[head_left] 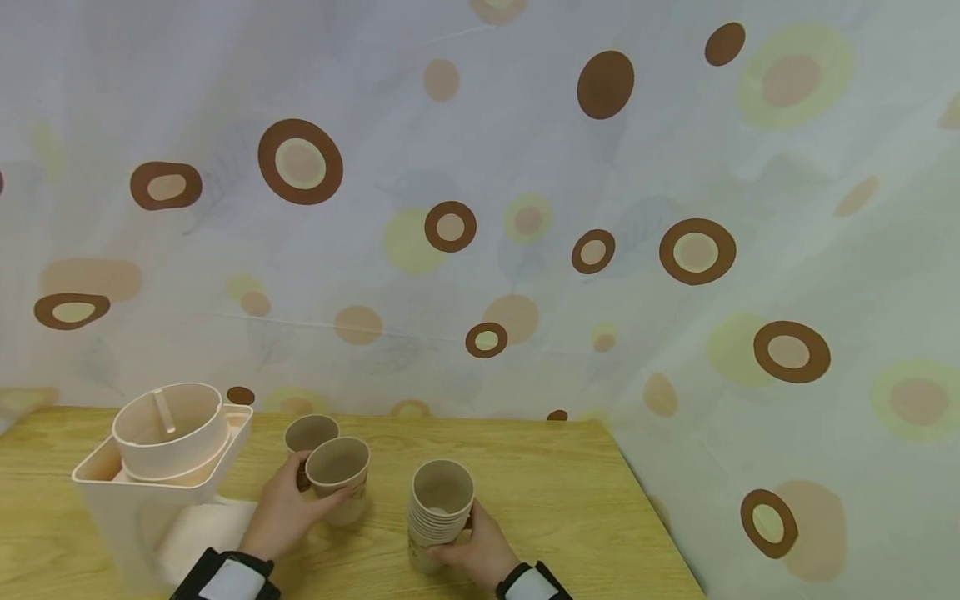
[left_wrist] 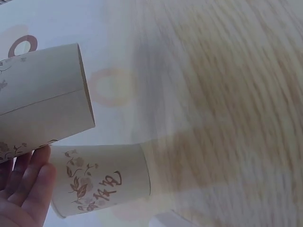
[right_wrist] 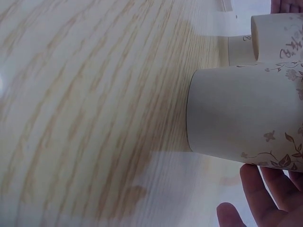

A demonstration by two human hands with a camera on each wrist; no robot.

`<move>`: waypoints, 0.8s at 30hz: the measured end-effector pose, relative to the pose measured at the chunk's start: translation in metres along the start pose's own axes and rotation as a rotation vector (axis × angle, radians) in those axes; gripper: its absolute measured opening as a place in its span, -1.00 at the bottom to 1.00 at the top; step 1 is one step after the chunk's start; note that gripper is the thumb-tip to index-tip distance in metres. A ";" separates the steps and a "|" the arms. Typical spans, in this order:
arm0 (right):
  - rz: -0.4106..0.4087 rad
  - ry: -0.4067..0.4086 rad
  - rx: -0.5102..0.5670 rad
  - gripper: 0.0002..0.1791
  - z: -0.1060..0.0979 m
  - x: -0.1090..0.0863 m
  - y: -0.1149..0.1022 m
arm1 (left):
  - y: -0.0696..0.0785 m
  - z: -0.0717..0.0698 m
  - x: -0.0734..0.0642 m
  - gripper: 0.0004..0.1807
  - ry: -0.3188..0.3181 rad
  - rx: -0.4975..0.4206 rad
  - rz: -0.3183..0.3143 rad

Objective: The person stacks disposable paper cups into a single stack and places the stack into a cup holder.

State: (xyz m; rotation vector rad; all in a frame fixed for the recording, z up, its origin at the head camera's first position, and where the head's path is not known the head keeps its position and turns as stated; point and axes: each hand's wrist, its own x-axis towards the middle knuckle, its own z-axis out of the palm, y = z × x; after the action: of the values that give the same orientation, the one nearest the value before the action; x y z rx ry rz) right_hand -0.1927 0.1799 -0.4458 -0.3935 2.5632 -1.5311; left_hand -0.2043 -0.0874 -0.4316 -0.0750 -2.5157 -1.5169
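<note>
In the head view, my left hand grips a paper cup, mouth up. The left wrist view shows this floral-printed cup raised off the table. Just behind it, a second paper cup stands upright; its printed side faces the left wrist camera. To the right, my right hand holds a stack of nested paper cups round its side, several rims showing. The right wrist view shows the bottom cup of the stack close up; whether it touches the table I cannot tell.
A cream plastic stand with a round, open-topped container set in it is on the left of the wooden table. A patterned cloth hangs behind the table and along its right edge.
</note>
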 end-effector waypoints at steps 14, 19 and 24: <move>0.002 0.000 0.007 -0.19 0.000 0.000 -0.001 | 0.013 -0.012 -0.005 -0.31 0.023 0.049 0.058; 0.010 -0.002 0.009 -0.18 0.000 0.001 0.000 | 0.017 -0.013 -0.006 -0.31 0.045 0.060 0.091; -0.002 0.008 0.000 -0.19 0.000 0.000 0.000 | 0.027 -0.013 -0.005 -0.32 0.061 0.052 0.127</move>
State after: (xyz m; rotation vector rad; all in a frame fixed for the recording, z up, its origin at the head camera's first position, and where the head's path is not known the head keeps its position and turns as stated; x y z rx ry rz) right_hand -0.1929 0.1799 -0.4458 -0.3908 2.5703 -1.5364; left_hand -0.1933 -0.0853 -0.4032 -0.1745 -2.4507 -1.3837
